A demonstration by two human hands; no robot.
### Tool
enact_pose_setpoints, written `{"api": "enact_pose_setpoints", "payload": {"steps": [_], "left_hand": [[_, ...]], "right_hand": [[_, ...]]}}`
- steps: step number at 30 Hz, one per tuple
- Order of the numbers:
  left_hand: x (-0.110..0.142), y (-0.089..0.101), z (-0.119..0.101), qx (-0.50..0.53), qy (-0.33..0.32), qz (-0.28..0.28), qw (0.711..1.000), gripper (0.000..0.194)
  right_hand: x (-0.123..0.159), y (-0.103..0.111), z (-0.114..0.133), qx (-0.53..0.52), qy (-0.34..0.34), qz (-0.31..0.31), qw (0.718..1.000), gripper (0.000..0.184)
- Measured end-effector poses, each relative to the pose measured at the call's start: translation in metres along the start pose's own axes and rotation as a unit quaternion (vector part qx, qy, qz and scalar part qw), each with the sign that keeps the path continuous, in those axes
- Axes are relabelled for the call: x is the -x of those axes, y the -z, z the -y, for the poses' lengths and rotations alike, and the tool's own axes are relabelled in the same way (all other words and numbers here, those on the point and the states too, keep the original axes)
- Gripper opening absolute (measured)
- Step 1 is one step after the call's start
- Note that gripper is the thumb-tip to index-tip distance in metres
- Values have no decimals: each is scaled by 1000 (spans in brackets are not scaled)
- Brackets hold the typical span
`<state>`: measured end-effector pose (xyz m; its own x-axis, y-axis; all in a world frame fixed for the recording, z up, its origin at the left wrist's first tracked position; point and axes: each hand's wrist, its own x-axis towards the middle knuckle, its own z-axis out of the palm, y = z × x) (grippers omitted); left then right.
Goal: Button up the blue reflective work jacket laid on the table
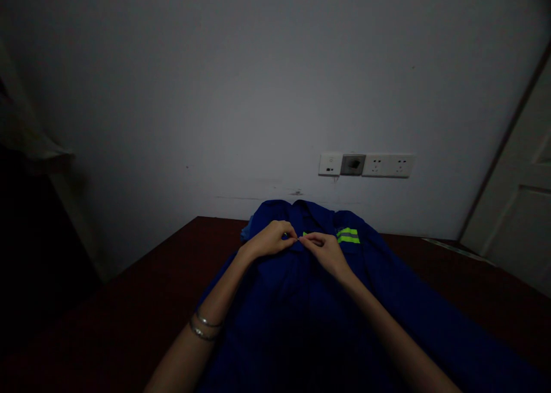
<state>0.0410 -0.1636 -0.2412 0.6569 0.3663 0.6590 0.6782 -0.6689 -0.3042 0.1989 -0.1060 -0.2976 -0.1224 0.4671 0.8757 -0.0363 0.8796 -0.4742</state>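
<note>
A dark blue work jacket with yellow-green reflective stripes lies flat on a dark red-brown table, collar toward the wall. My left hand and my right hand meet at the jacket's front just below the collar. Both are closed in a pinch on the cloth there, fingertips nearly touching. What sits between the fingertips is too small and dark to name. Two thin bracelets circle my left wrist.
A white wall stands right behind the table, with a strip of sockets and a switch. A pale door is at the right. A dark shape and pale cloth fill the left edge.
</note>
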Motion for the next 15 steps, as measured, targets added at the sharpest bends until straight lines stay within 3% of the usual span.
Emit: {"api": "enact_pose_setpoints", "payload": {"steps": [9,15], "left_hand": [[-1,2,-3,-1,-11,-46,999,11],[-1,2,-7,-6,-20,-64,998,12]], "right_hand": [[-3,1,-1,-42,-43,-24,998,31],[-5,-1,-4,-138,-106,-31,984,25]]}}
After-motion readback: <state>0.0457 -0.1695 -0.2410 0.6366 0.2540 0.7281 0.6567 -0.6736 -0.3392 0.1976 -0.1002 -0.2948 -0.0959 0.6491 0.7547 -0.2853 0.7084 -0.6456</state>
